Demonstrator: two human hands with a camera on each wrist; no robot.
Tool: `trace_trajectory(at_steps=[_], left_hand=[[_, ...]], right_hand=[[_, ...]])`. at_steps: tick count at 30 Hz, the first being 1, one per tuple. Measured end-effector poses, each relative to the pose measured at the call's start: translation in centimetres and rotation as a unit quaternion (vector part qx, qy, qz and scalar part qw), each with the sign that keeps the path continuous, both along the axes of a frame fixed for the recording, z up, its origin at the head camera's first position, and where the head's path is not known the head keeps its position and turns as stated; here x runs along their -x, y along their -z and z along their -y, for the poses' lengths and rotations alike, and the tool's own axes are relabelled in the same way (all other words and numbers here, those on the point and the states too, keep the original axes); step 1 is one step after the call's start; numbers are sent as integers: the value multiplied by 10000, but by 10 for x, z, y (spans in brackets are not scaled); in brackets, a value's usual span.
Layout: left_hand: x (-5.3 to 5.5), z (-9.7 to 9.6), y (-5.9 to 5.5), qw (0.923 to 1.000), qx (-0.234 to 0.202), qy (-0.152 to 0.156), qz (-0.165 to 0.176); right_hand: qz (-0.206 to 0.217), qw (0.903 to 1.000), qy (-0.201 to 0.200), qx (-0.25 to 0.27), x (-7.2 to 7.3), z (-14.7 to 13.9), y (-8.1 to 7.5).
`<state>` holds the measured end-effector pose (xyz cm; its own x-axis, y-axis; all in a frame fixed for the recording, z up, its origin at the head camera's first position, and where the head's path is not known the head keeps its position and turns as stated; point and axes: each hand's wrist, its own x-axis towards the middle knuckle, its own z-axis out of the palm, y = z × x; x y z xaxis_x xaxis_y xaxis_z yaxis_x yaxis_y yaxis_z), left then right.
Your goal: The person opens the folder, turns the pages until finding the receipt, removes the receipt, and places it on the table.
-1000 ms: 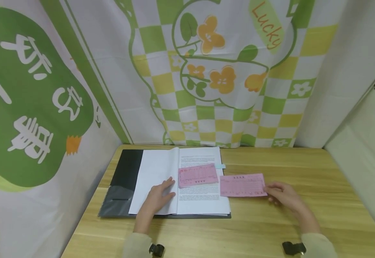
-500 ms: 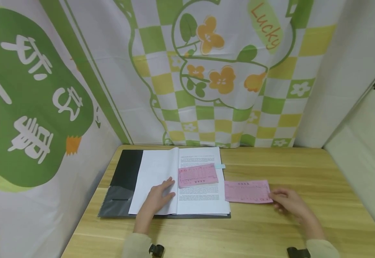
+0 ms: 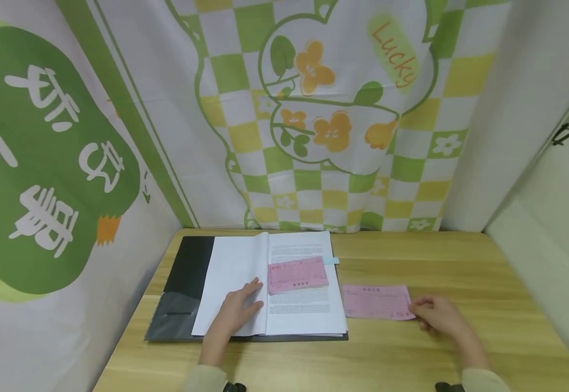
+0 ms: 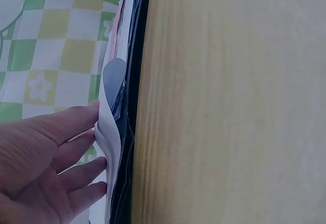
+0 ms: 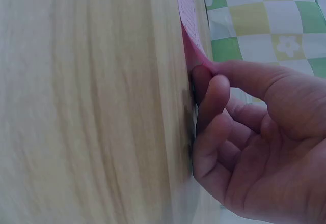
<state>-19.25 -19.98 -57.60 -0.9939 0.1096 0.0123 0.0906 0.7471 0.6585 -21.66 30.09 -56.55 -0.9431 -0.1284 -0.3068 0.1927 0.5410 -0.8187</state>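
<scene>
My right hand [image 3: 438,316] pinches the right edge of a pink printed slip [image 3: 376,301] between thumb and forefinger. In the right wrist view that edge of the slip [image 5: 189,15] curves up from the table where it is gripped. The slip lies just right of an open black folder [image 3: 181,296] filled with white pages. Another pink slip [image 3: 298,275] lies on the printed right-hand page [image 3: 304,321]. My left hand [image 3: 235,310] rests with spread fingers on the blank left page [image 3: 228,267], beside the fold. In the left wrist view its fingertips touch the bowed page [image 4: 107,132].
A pale blue tab [image 3: 331,261] sticks out from the folder's right side. The wooden table [image 3: 412,359] meets a patterned green and white curtain [image 3: 333,190] at the back. Fabric walls stand at the left and right.
My right hand has drawn its pink slip right and toward me, lowering it to the table beside the folder. The head view has tilted slightly up. My left hand stays on the page.
</scene>
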Motion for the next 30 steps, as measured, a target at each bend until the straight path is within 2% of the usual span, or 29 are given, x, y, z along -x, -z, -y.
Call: trace_trajectory(at_steps=[7, 16, 18, 24, 27, 30], left_hand=[[1, -3, 2, 10000, 12, 43, 74], [3, -4, 0, 9998, 25, 168, 38], [2, -3, -1, 9999, 54, 157, 46], [-2, -1, -1, 9999, -32, 41, -96], [-5, 0, 2, 9999, -98, -22, -70], [-1, -1, 1, 9999, -91, -60, -50]], right_hand=[[-266, 9975, -1, -661, -6, -7, 0], [-372, 9938, -33, -1048, -11, -13, 1], [-513, 9916, -157, -1177, -11, -13, 1], [-994, 9815, -390, -1592, -3, -11, 0], [-1041, 9810, -318, -1605, -1, -10, 1], [-1016, 9827, -258, -1530, 2, -12, 0]])
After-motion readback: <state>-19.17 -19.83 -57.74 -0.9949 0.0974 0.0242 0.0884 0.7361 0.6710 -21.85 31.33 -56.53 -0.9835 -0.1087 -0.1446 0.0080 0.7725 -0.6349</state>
